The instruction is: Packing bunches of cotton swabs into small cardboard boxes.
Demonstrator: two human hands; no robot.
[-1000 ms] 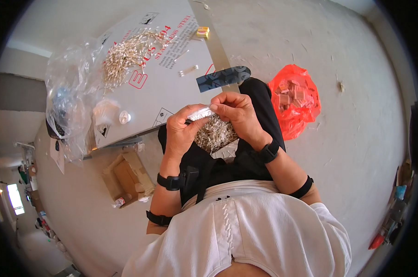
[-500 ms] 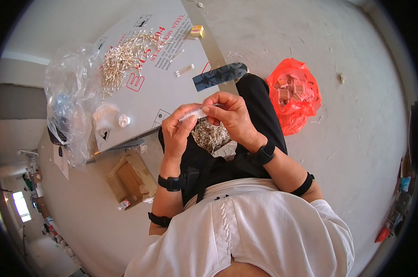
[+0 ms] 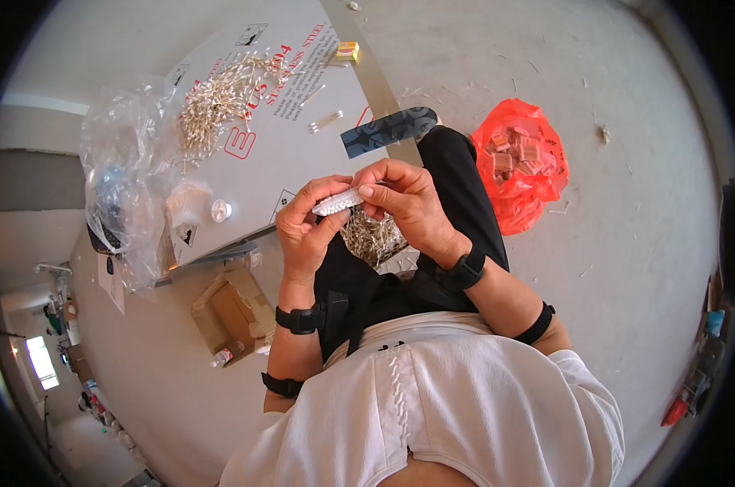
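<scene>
Between my two hands is a small packet of cotton swabs [image 3: 336,201], its rounded white tips lined up along the near side. My left hand [image 3: 306,223] is closed on the packet's left end, thumb below and fingers above. At the other end my right hand [image 3: 406,203] pinches the edge between thumb and forefinger. Below them, between my legs, lies a heap of loose cotton swabs [image 3: 371,237], partly hidden by my hands. Another loose pile of cotton swabs [image 3: 217,114] spreads over the grey table [image 3: 262,174].
A red plastic bag [image 3: 523,207] with small packets stands on the floor at right. The table carries a yellow box [image 3: 347,51], a few swabs [image 3: 326,122], a small white round container [image 3: 220,211] and clear plastic bags [image 3: 124,154]. An open cardboard box [image 3: 236,312] sits below the table.
The packet has been tilted between my fingers, so its row of white swab tips now shows. Both hands stay in nearly the same place, still gripping it.
</scene>
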